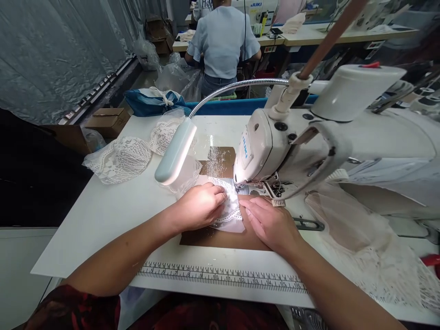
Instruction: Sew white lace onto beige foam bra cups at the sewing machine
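Observation:
A white lace piece (231, 208) lies on brown sheeting (202, 238) beside the needle of a white sewing machine (261, 137). My left hand (202, 206) is closed at the lace's left side, fingers curled with an edge of it pinched between them. Over on the right, my right hand (266, 220) rests with fingers stretched out, its fingertips touching the lace's right edge just in front of the presser foot. Light from a lamp head (176, 151) falls on the fabric. Part of the lace is hidden under my left hand.
More lace pieces (120, 158) lie at the table's left. Sheer lace fabric (357, 238) is heaped at the right. A printed ruler (220, 276) runs along the front edge. Beyond a blue cloth (223, 107) sits a person (225, 43) at another table. Cardboard boxes (108, 121) stand left.

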The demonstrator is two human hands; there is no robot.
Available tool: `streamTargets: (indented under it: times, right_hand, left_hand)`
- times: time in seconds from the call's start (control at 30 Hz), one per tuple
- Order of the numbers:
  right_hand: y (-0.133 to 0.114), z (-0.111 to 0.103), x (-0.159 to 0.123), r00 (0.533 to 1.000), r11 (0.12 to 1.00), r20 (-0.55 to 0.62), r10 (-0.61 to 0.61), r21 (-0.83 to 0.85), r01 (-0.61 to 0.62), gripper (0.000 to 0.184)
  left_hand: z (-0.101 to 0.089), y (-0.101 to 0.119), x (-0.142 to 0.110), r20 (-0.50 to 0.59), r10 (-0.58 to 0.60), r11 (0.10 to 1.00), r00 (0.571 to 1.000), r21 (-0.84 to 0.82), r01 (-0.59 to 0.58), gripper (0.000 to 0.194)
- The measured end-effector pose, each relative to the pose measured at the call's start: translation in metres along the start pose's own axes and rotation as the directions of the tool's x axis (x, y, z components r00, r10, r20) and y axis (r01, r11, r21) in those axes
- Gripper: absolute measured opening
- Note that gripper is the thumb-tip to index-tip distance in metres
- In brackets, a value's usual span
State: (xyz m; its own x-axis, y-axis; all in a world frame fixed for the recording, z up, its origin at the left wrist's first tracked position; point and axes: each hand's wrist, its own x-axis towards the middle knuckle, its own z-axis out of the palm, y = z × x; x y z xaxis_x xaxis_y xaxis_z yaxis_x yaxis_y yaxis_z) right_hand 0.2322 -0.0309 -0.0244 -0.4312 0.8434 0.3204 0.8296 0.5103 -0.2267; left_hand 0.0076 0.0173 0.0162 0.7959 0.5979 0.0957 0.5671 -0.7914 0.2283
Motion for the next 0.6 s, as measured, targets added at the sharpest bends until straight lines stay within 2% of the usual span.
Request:
streamTargets:
  times: [0.27,0.6]
  right_hand:
    - [0.001,0.002,-0.004,0.996,0.993,0.004,-0.092,0.08,0.092,0.028]
    - [-0.002,0.002,-0.004,0.987,0.985,0.004,-0.158,0.066,0.158,0.024]
  left_hand:
    - [0.023,0.002,0.006,-0.011,0.015,0.999,1.0,0.048,-0.014,0.034]
    - [0.029,0.009,0.008,-0.032,0.001,0.999,0.999,0.051,0.001,0.04]
